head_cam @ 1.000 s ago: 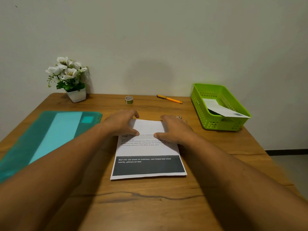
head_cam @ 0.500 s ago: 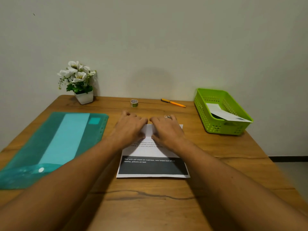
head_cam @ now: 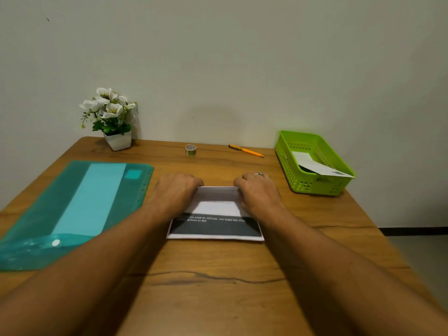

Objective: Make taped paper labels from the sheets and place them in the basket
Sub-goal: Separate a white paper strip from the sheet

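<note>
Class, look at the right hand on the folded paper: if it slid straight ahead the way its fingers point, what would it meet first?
Probably nothing close: the right hand points toward the wall, over bare table. The orange pen lies roughly in that line, though depth is unclear.

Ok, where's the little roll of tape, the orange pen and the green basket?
Small clear tape roll [head_cam: 190, 150], head view, its side.
Orange pen [head_cam: 246, 150], head view, mid-barrel.
Lime-green plastic basket [head_cam: 286, 159], head view, left wall.

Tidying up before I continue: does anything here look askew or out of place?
Only the folded paper in the green basket: it lies tilted, one corner poking over the right rim. Nothing else stands out.
</note>
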`<control>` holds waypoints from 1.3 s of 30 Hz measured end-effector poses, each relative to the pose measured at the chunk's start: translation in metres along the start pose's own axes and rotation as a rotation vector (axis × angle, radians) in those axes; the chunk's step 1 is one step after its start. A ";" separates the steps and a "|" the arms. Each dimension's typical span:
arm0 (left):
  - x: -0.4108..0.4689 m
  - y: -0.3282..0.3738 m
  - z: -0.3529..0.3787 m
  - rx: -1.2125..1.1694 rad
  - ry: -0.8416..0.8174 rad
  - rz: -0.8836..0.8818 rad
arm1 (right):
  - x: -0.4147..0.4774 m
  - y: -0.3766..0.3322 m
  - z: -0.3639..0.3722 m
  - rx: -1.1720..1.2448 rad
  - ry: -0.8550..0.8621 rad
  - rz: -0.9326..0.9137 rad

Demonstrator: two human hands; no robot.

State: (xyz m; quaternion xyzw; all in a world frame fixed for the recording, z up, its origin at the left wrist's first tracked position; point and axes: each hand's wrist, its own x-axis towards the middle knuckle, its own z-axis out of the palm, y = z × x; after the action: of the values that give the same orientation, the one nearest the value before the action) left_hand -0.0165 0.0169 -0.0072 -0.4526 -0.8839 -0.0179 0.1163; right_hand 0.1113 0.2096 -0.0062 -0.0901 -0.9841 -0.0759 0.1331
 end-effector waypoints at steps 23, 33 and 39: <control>-0.005 0.009 0.035 -0.124 -0.239 -0.114 | 0.007 -0.034 0.038 0.266 -0.130 0.004; 0.000 -0.011 0.042 -0.108 -0.305 -0.184 | 0.011 -0.017 0.052 0.295 -0.310 0.072; -0.003 -0.018 0.045 -0.104 -0.276 -0.196 | 0.005 0.014 0.054 0.215 -0.384 0.199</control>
State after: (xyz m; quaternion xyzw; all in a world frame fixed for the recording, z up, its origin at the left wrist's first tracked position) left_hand -0.0375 0.0102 -0.0506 -0.3679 -0.9292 -0.0126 -0.0323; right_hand 0.0962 0.2330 -0.0544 -0.1848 -0.9800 0.0614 -0.0405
